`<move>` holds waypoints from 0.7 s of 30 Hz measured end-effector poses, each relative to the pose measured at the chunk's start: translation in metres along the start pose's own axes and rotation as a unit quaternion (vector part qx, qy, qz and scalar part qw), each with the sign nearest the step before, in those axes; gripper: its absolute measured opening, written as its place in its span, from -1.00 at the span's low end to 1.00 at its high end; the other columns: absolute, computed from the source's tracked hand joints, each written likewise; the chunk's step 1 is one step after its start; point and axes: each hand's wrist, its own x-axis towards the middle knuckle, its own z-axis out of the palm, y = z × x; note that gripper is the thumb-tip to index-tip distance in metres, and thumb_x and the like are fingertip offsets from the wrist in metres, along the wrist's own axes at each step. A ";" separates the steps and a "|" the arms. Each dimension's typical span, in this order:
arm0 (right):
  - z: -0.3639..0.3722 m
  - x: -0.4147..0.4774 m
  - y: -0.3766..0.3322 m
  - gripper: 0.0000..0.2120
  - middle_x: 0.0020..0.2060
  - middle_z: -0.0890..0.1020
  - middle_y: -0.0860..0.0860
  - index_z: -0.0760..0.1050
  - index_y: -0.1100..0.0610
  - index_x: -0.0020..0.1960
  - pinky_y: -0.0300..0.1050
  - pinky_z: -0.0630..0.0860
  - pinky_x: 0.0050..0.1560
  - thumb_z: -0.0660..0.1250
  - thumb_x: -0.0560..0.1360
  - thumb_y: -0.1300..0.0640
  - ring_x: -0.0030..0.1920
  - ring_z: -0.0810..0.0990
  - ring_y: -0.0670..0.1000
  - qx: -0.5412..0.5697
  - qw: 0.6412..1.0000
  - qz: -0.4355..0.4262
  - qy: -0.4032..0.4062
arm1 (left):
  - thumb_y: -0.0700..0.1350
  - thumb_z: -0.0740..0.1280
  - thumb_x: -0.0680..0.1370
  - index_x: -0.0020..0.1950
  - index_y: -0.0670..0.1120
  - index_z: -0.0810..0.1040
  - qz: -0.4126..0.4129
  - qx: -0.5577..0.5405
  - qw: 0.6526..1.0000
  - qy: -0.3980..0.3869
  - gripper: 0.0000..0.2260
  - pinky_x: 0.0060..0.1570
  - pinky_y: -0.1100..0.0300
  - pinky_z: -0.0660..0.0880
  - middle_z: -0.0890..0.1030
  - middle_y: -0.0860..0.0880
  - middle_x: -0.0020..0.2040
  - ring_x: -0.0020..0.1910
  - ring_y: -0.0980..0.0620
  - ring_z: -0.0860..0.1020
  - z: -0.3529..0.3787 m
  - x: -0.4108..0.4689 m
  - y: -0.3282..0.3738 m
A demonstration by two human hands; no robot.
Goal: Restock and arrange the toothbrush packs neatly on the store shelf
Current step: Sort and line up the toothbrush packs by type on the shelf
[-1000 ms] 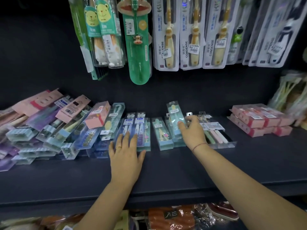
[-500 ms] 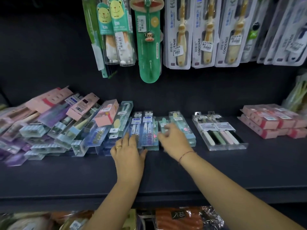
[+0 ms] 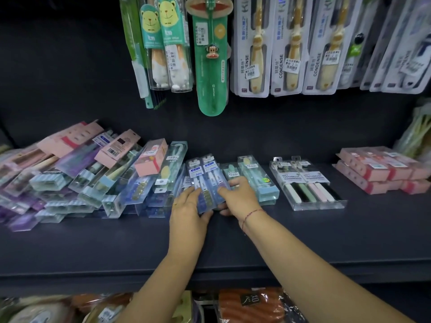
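Both grips close on the blue toothbrush packs (image 3: 205, 180) in the middle of the shelf (image 3: 233, 243): the left grip (image 3: 189, 206) curls along their left edge with its thumb against the near end, and the right grip (image 3: 238, 197) wraps its fingers over their right edge, thumb tucked at the front. These packs lie flat, side by side, long ends pointing toward the back wall. A thin ring (image 3: 174, 204) shows on the left grip and a red thread bracelet (image 3: 253, 214) circles the right wrist.

Just right of the held packs lie teal packs (image 3: 258, 183), touching the right grip's knuckles. Farther right, apart from them, sit the clear soft-toothbrush multipacks (image 3: 307, 187), squared to the shelf edge, and at the far right stacked pink boxes (image 3: 377, 169). Left of the hands sprawls a loose heap of packs (image 3: 81, 176), overlapping at many angles, some pink, some purple, some clear.

Above hang a green monkey case (image 3: 211, 57), two bear-topped tubes (image 3: 163, 43) and a row of CONDENSE packs (image 3: 291, 47). Below the shelf an orange wrapped item (image 3: 251, 306) is partly visible
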 end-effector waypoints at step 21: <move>-0.002 -0.028 0.016 -0.57 0.06 0.55 0.09 0.32 0.06 0.20 -0.02 0.63 -0.02 0.44 0.46 0.30 -0.45 0.61 -0.13 0.278 0.956 0.032 0.085 | -0.24 0.25 0.58 0.60 -0.07 0.01 0.062 0.009 0.990 -0.130 -0.35 0.44 0.43 -0.06 0.07 0.04 0.59 0.55 0.11 0.04 -0.012 -0.008 0.008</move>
